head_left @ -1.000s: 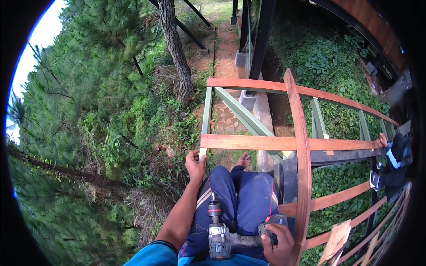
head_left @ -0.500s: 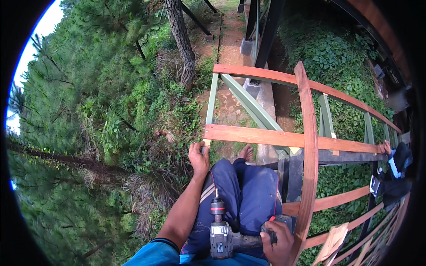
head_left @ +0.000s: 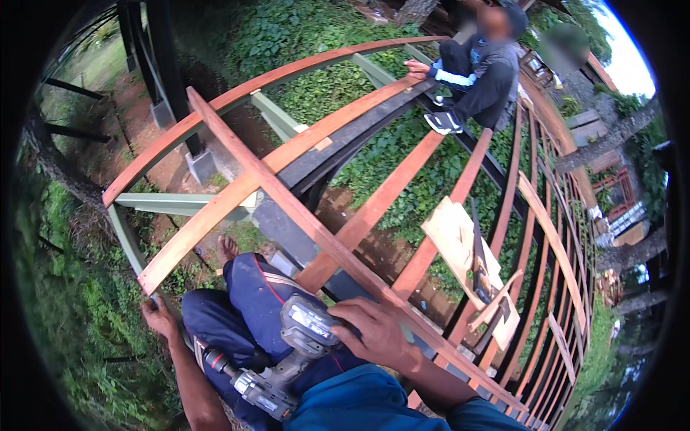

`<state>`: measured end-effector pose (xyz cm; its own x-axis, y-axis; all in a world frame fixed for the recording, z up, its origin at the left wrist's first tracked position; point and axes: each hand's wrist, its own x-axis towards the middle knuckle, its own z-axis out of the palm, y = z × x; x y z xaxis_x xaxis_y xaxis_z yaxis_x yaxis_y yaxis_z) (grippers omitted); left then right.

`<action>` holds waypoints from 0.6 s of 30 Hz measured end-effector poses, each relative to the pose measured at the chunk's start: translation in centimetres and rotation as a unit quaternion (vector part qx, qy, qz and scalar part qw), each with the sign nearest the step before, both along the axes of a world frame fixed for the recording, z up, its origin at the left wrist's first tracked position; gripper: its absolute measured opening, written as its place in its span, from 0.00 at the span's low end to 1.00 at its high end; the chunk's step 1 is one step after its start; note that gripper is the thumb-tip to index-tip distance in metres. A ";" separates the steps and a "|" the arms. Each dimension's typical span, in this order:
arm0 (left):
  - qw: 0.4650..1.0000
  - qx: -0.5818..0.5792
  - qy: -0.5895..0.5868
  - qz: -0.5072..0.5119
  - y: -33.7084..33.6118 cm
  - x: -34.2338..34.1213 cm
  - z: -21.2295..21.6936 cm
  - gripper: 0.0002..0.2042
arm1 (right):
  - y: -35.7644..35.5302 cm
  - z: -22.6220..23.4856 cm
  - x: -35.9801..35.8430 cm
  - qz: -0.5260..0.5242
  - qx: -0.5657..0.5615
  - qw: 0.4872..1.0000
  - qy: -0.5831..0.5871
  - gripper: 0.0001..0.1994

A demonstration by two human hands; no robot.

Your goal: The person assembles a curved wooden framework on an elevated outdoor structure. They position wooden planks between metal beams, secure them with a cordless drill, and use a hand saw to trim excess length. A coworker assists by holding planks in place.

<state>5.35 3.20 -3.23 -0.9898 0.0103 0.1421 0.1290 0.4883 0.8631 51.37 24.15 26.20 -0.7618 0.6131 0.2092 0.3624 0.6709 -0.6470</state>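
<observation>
A grey cordless drill [head_left: 277, 373] with a red-ringed chuck lies across my lap on dark blue trousers. My right hand [head_left: 377, 332] is closed at its battery end, fingers curled against the battery pack [head_left: 309, 327]. My left hand [head_left: 161, 317] is at the near end of a reddish wooden beam [head_left: 208, 219], just below its underside. Its fingers are closed round something small and dark that I cannot make out. A green strut [head_left: 126, 241] meets the beam close by. Another long plank [head_left: 287, 197] crosses over this beam, running down past my right forearm.
A co-worker [head_left: 478, 79] sits on the frame at the far side, hands near the beam's far end. A handsaw [head_left: 478, 244] and pale offcuts [head_left: 449, 237] lie across parallel red joists [head_left: 503, 208]. Ground and plants show through the gaps below; an outer curved rail [head_left: 287, 68] runs beyond.
My view has swung to the right, bringing the co-worker and the joists into fuller sight. My left hand stays at the beam's end, and my right hand stays on the drill.
</observation>
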 end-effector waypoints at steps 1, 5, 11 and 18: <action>0.998 -0.018 0.060 -0.004 -0.3 0.5 -0.2 0.13 | -0.5 0.2 1.0 -0.042 -0.018 0.999 -0.018 0.15; 0.999 0.004 0.023 -0.027 -2.2 1.2 0.1 0.17 | -0.4 -0.2 3.0 -0.139 -0.040 0.988 0.048 0.11; 0.983 0.128 0.005 -0.129 -4.3 2.6 -2.4 0.19 | 1.5 -1.4 4.0 -0.122 -0.016 0.992 -0.015 0.12; 0.992 0.063 -0.094 -0.048 -8.5 -1.0 0.8 0.26 | 3.7 -2.5 8.5 -0.192 0.051 0.980 -0.006 0.11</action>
